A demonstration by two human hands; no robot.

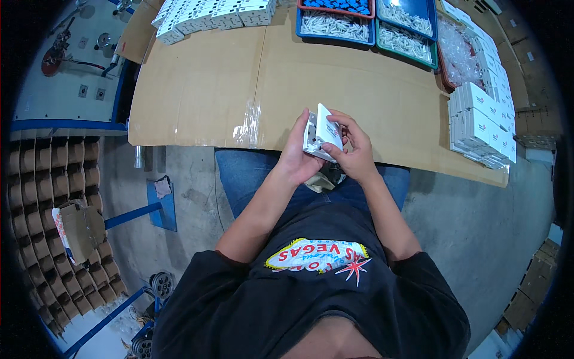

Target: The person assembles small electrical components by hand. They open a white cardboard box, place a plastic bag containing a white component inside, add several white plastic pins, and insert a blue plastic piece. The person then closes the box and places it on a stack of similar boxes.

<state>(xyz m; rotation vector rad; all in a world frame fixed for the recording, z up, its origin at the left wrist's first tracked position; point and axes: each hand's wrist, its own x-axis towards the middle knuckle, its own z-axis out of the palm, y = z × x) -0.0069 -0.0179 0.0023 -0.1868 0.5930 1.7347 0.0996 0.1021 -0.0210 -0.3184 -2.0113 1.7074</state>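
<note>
Centrally, the left hand (296, 157) is clamped on the left side of a white case (311, 136), its palm turned inward and one digit extended upward along the edge. The right hand (356, 152) grips a white plate (329, 128), thumb laid across the lower front and fingers curled about the upper right edge. The plate stands tilted beside the case; whether the two are joined cannot be told. Both forearms converge from the lower half of the frame, elbows bent outward, so that the hands meet at the near edge of the worktop, above the lap in blue jeans (242, 179).

The worktop is covered with a brown cardboard sheet (203, 90), with clear tape (248, 125) at its lower middle. White boxes (215, 15) stand in rows at the upper left. At the upper right, a blue tray (335, 42) and a green tray (412, 61) contain small white pieces, near clear plastic bags (457, 51) and stacked white units (484, 122).

Beyond lie a grey concrete floor (191, 191), a blue-edged bench (66, 107) at upper left and a brown cardboard divider grid (48, 209) at left.
</note>
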